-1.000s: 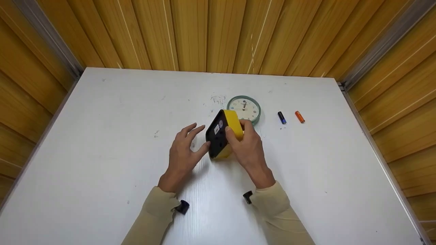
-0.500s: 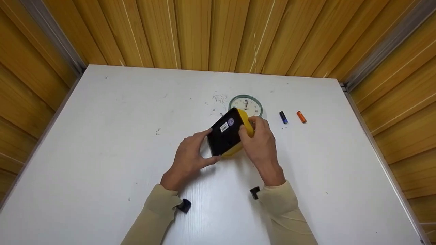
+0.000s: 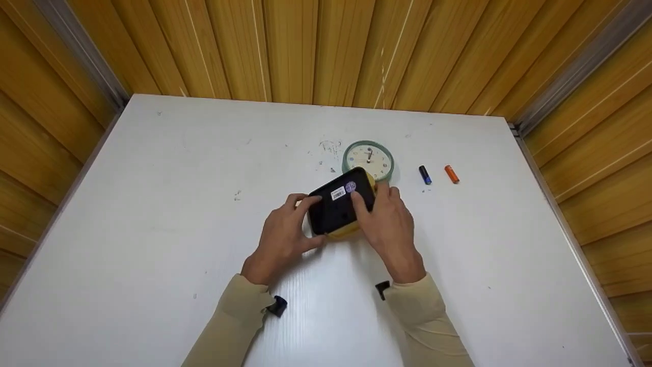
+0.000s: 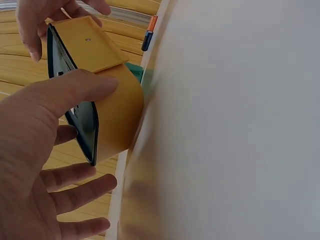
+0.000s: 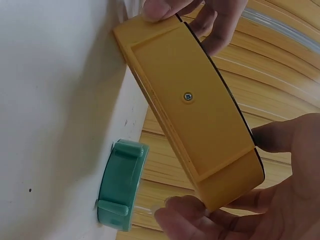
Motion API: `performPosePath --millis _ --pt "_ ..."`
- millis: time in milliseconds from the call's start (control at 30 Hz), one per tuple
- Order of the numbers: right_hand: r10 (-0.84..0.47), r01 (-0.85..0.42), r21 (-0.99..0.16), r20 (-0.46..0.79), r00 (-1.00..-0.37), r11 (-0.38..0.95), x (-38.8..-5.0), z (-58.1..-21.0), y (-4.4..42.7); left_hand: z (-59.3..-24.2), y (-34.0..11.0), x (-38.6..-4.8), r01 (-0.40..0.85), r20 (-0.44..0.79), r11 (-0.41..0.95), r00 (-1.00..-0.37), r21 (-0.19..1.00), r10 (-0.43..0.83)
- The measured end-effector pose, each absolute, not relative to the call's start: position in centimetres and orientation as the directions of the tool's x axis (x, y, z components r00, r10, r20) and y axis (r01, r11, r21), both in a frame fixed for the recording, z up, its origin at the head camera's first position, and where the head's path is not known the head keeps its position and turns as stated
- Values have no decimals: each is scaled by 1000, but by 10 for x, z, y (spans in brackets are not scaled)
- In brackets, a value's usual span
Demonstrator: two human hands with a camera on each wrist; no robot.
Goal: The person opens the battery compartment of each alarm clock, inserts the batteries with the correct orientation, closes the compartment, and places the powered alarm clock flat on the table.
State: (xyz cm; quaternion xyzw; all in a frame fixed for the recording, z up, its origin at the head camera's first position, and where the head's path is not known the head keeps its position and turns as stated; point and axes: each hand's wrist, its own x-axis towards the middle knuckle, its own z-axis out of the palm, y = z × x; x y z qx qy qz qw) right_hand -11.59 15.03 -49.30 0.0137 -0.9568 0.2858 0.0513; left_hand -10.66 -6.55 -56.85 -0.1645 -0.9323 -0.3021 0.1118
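**Yellow case held tilted in both hands; uneven grip judged the main risk**

Left hand (image 3: 282, 229): one corner of the yellow case (image 5: 192, 117) is pinched lightly by thumb and index finger; remaining fingers are spread, seen clear of it in the left wrist view. Right hand (image 3: 389, 229): opposite end is gripped, thumb laid on the black panel (image 3: 333, 211), fingers curled round the side.

Case is held over the white table (image 3: 153, 204), panel turned to the head camera. Table contact can't be confirmed. If the right grip is relaxed, the case could be twisted out of the left pinch and dropped.

A barcode label (image 3: 337, 193) and a round purple sticker (image 3: 351, 187) are carried on the panel; print can't be read.

Green clock (image 3: 369, 158) is placed just behind, partly overlapped in the head view; it could be knocked if the case is pushed forward. Dial numerals are too small to be read reliably.

Dark blue battery (image 3: 425, 175) and orange battery (image 3: 452, 174), farther right, could be set rolling if brushed. No brand can be made out.
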Motion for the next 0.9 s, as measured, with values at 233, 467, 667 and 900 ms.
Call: performPosePath --millis 233,467,667,900 --pt "-5 -33 -492 58 -998 870 -116 -505 153 -565 -71 -107 414 341 777 -900 474 272" --pt "-48 -72 -397 71 -996 915 -117 -521 159 -563 -74 -106 381 287 812 -918 442 274" --pt "-111 -132 -361 77 -991 923 -118 -531 173 -562 -76 -107 371 271 806 -924 461 270" --pt "-172 -162 -349 2 -985 923 -122 -535 181 -563 -81 -110 346 242 800 -936 491 256"
